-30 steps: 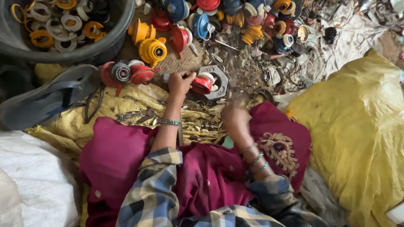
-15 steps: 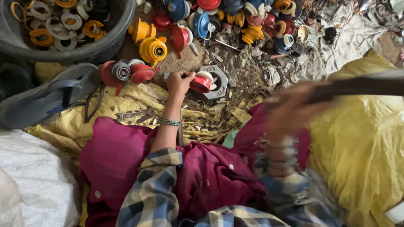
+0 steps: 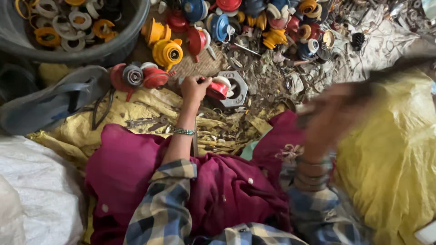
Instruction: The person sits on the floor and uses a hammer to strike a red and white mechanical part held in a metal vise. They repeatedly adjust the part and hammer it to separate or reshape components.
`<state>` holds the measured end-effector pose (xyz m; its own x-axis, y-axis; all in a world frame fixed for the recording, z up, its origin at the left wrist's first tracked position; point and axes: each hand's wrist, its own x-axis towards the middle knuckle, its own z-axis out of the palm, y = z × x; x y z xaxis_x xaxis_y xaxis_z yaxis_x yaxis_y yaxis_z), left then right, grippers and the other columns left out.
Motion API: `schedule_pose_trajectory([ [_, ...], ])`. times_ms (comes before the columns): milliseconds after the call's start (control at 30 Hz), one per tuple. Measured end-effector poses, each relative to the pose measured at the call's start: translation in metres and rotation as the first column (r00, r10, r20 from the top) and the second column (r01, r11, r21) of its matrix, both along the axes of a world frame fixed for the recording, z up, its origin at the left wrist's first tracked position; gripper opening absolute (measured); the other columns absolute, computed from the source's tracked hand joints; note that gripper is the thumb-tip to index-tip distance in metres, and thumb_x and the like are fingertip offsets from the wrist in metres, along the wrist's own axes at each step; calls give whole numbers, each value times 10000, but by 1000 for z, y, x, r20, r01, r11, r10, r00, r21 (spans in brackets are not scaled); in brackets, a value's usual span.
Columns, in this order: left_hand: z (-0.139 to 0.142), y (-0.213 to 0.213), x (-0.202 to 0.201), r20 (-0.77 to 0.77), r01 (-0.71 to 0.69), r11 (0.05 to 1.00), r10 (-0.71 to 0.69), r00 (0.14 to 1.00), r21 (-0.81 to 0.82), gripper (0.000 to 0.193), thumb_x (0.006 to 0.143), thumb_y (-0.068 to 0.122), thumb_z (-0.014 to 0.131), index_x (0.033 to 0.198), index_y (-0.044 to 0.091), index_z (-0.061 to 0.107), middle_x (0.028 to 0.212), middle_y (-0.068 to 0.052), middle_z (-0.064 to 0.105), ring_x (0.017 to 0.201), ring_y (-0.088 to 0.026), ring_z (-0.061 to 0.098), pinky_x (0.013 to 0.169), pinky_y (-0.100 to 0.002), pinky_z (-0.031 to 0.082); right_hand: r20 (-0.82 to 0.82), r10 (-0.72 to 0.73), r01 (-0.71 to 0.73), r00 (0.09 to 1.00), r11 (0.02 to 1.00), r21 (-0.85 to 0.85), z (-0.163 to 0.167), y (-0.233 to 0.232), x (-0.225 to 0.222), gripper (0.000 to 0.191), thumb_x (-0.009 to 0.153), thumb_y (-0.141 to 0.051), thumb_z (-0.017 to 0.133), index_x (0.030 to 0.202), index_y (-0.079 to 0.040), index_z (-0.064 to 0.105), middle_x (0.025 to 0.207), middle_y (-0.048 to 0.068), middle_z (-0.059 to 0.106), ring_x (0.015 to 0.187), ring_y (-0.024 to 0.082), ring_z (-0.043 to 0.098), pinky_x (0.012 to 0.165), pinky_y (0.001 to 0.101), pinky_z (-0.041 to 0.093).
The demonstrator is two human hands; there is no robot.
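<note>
Two hands work: the left hand (image 3: 195, 88) pins a red spool (image 3: 219, 89) on a grey hex block (image 3: 237, 86); the right hand (image 3: 334, 119), blurred, grips a dark tool (image 3: 390, 68). Risk: a misaimed strike could hit fingers.

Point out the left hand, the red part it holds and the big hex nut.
left hand (image 3: 194, 88), head view, back of the hand.
red part (image 3: 217, 89), head view, its red body.
hex nut (image 3: 240, 93), head view, right rim.
</note>
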<state>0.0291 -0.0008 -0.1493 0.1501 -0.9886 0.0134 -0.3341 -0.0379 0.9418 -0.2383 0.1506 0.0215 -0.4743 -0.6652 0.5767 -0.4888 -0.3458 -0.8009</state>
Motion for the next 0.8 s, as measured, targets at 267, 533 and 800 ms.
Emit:
schedule_pose_trajectory([
  [267, 1, -3, 1, 74, 40, 998, -36, 997, -49, 382, 805, 408, 830, 816, 30, 774, 741, -194, 722, 698, -337, 727, 632, -431, 531, -514, 346, 51, 785, 791, 609, -125, -23, 70, 511, 1003, -162, 614, 1401, 80, 405, 816, 179, 659, 593, 298, 633, 505, 400, 503],
  [533, -1, -3, -4, 74, 14, 992, -4, 997, -128, 388, 801, 404, 832, 820, 22, 773, 763, -194, 730, 727, -368, 721, 645, -454, 529, -680, 206, 163, 704, 885, 437, -104, 0, -20, 402, 977, -9, 589, 1370, -14, 506, 894, 132, 689, 654, 248, 601, 485, 410, 471],
  [800, -9, -6, -4, 59, 14, 1000, -13, 998, -11, 415, 776, 409, 845, 799, 4, 757, 729, -212, 721, 705, -372, 730, 638, -453, 535, -4, -122, 117, 993, 957, -266, 0, -21, 6, 300, 1127, -215, 573, 1345, -42, 461, 889, 152, 683, 668, 204, 679, 572, 370, 553],
])
